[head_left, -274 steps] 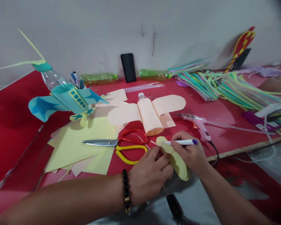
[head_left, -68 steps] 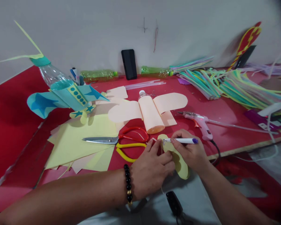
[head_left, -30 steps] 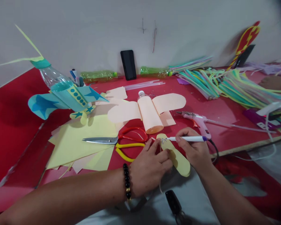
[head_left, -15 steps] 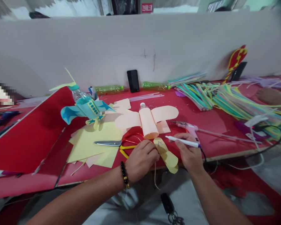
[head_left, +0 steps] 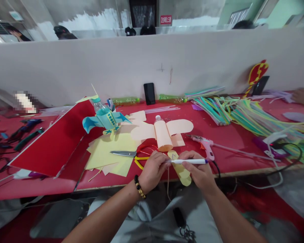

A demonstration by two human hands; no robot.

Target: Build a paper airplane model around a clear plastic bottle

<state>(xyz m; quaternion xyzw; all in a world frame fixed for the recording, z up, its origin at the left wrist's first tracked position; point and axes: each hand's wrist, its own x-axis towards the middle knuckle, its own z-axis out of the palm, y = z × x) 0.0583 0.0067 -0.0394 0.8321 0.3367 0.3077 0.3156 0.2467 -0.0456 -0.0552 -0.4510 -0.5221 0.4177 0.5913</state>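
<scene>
In my right hand (head_left: 199,170) a white marker pen (head_left: 192,161) with a purple end lies nearly level. The fingers of my left hand (head_left: 155,168) are pinched together at the pen's other end, which they hide. Under the pen, a yellow paper piece (head_left: 183,172) with rounded ends and a drawn mark reaches past the table edge. Just beyond stands a plastic bottle wrapped in pale pink paper (head_left: 163,135), with two rounded paper wings. Scissors (head_left: 124,154) with red and yellow handles lie left of my left hand.
A blue bottle plane (head_left: 103,118) stands beside a slanted red board (head_left: 53,138). Yellow paper sheets (head_left: 108,152) lie in front. A pink glue gun (head_left: 205,145) with its cord is at right, near bundled coloured strips (head_left: 212,108). A phone (head_left: 149,93) leans against the partition.
My right hand has moved left, bringing the marker pen's end to my left fingers. The camera view has tilted up and shifted left. The bottle and papers stay in place.
</scene>
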